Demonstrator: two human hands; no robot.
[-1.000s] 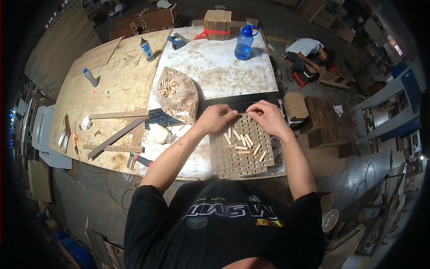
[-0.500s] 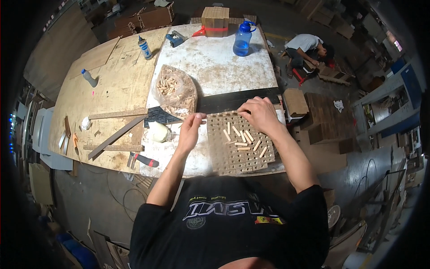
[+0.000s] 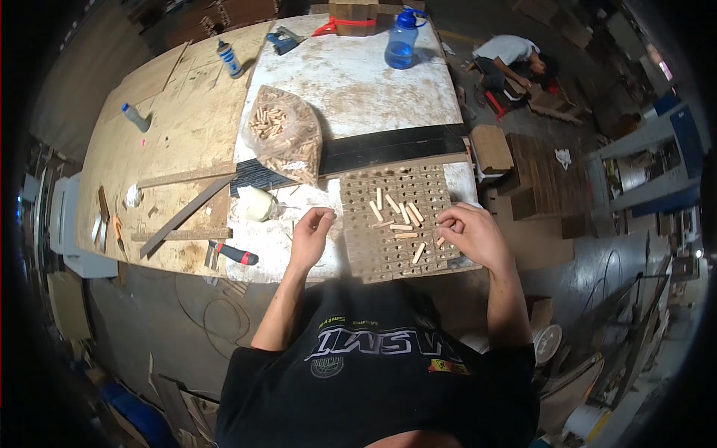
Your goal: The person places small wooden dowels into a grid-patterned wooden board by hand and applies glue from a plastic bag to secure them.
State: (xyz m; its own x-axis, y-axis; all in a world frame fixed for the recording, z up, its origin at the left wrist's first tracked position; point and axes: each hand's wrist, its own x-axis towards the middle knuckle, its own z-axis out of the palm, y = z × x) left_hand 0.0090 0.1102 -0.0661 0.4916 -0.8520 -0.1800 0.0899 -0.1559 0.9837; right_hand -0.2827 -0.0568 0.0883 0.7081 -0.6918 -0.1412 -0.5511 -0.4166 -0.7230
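Observation:
A brown board with rows of holes (image 3: 362,257) lies on the white table in front of me. Several loose wooden dowels (image 3: 406,235) are scattered over its middle. At the board's right side, my right hand (image 3: 474,235) is closed, its thumb and fingertips pinching a dowel that is partly hidden by them. My left hand (image 3: 310,237) hovers left of the board, apart from it. Its fingers are curled with thumb and forefinger together; whatever may be between them is hidden. Behind the board sits a clear plastic bag (image 3: 287,142) full of dowels.
A long black strip (image 3: 396,145) runs behind the board. Left of my hands are a pale round container (image 3: 255,203), a red-and-black handled tool (image 3: 237,254) and a dark slat (image 3: 183,216). A blue bottle (image 3: 402,41) stands far back. Another person (image 3: 508,60) crouches beyond the table.
My right hand has left the board's far edge and come nearer to its right side. My left hand has drawn away from the far left corner. The whole view has shifted slightly.

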